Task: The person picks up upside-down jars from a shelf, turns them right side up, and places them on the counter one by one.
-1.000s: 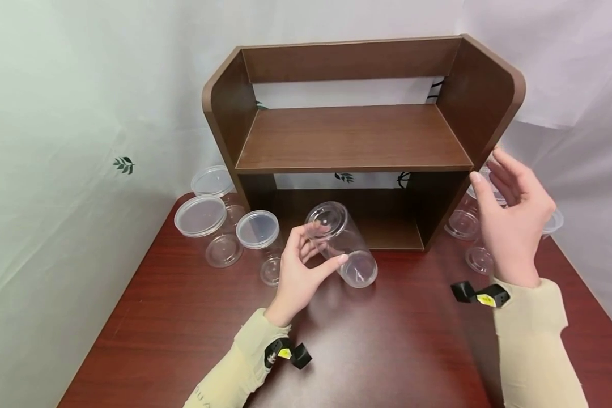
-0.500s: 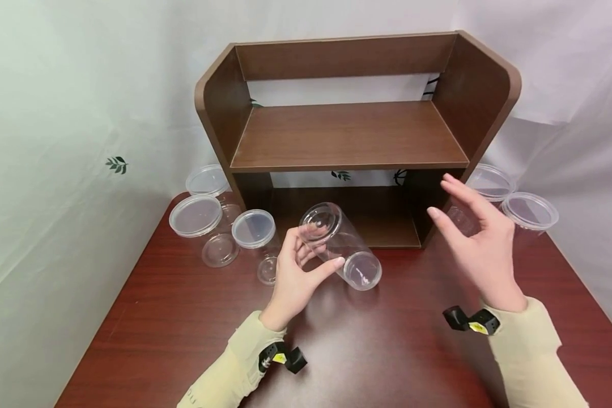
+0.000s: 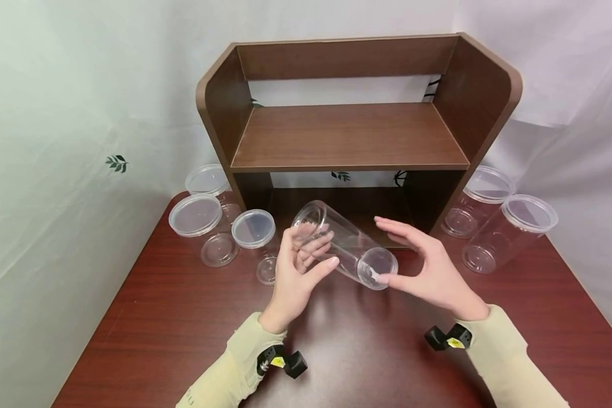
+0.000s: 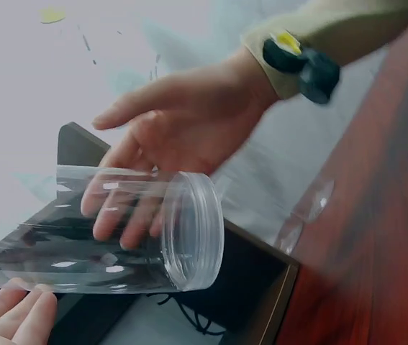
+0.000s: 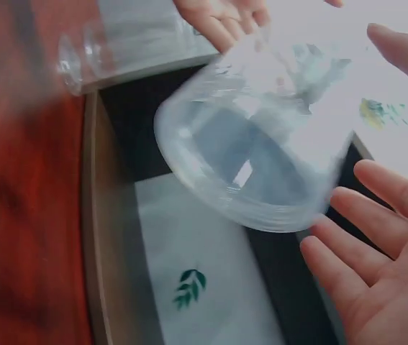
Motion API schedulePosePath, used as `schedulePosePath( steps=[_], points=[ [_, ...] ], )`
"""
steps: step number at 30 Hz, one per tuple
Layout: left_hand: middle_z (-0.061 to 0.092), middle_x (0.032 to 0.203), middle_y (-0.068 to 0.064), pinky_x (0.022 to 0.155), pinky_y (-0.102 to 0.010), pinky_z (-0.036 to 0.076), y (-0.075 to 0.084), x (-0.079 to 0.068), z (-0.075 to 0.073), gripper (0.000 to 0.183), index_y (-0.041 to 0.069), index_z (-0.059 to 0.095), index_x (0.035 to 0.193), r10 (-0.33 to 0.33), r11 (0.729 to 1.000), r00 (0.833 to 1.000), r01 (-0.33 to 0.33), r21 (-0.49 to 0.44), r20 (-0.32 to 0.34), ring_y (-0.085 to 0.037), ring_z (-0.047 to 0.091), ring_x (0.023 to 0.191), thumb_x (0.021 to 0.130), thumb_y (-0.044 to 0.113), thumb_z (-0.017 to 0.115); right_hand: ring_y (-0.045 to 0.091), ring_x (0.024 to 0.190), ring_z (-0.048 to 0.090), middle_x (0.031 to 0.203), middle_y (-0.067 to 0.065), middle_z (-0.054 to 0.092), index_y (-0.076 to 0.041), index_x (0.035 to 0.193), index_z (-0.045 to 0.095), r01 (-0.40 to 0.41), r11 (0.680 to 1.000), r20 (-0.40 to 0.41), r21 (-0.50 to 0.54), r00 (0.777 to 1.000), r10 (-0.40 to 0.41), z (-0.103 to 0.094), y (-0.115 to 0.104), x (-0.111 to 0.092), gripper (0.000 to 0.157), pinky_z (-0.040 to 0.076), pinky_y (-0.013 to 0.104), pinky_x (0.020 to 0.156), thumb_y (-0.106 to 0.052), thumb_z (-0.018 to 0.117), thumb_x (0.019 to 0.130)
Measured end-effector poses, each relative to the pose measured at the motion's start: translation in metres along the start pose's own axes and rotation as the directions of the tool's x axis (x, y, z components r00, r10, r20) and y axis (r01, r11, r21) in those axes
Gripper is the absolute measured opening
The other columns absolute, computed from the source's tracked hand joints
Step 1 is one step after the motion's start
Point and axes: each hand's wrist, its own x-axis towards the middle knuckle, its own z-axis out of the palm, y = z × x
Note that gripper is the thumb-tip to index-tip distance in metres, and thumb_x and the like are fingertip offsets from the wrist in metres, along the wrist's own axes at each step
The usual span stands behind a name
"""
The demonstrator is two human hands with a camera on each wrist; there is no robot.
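Observation:
A clear plastic jar [image 3: 343, 241] with a translucent lid [image 3: 378, 266] is held above the table by my left hand [image 3: 298, 277]. It lies tilted, base up to the left and lid down to the right. My left fingers wrap its base end from beneath, thumb on the near side. My right hand [image 3: 433, 272] is spread around the lid end, and its thumb overlaps the lid in the head view. In the right wrist view, the right fingers [image 5: 365, 237] are extended beside the lid's rim.
A brown two-tier shelf [image 3: 352, 136] stands behind the hands. Several lidded clear jars stand to its left, among them a wide jar [image 3: 196, 215] and a narrow jar [image 3: 255, 229]. Two more, a front jar [image 3: 530, 214] and a back jar [image 3: 488, 185], stand on the right.
My right hand has come from the shelf's right side leftward and down to the jar's lid end. The jar in my left hand has tipped nearer to level, its lid swinging right.

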Motion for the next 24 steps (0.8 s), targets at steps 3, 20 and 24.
schedulePosePath(
  steps=[3, 20, 24],
  points=[
    [0.054, 0.138, -0.027, 0.104, -0.054, 0.046, 0.001, -0.001, 0.001, 0.054, 0.013, 0.044, 0.131, -0.008, 0.999, 1.0, 0.007, -0.043, -0.018, -0.042, 0.057, 0.125, 0.089, 0.008, 0.078, 0.019, 0.122, 0.059, 0.142, -0.004, 0.059, -0.02, 0.147, 0.055, -0.057, 0.998, 0.04, 0.001, 0.998, 0.056, 0.005, 0.011, -0.005, 0.088, 0.047, 0.028, 0.101, -0.008, 0.095, 0.069],
    [0.046, 0.144, -0.022, 0.1, -0.038, 0.051, 0.004, -0.001, 0.001, 0.07, 0.007, 0.029, 0.152, -0.073, 0.997, 0.996, 0.073, -0.003, -0.049, -0.034, 0.06, 0.123, 0.094, 0.003, 0.069, 0.023, 0.112, 0.062, 0.124, 0.0, 0.067, -0.017, 0.141, 0.06, -0.146, 0.983, -0.039, 0.116, 0.988, 0.151, 0.003, 0.016, -0.012, 0.08, 0.052, 0.026, 0.091, 0.001, 0.093, 0.07],
    [0.042, 0.149, -0.021, 0.104, -0.037, 0.048, 0.002, -0.001, -0.001, 0.077, 0.007, 0.028, 0.154, -0.109, 0.993, 0.992, 0.112, 0.047, -0.07, -0.037, 0.054, 0.129, 0.091, 0.0, 0.072, 0.023, 0.112, 0.061, 0.122, 0.006, 0.068, -0.008, 0.139, 0.06, -0.102, 0.987, -0.101, 0.128, 0.988, 0.115, -0.001, 0.017, -0.013, 0.079, 0.05, 0.025, 0.092, 0.01, 0.09, 0.068]
  ],
)
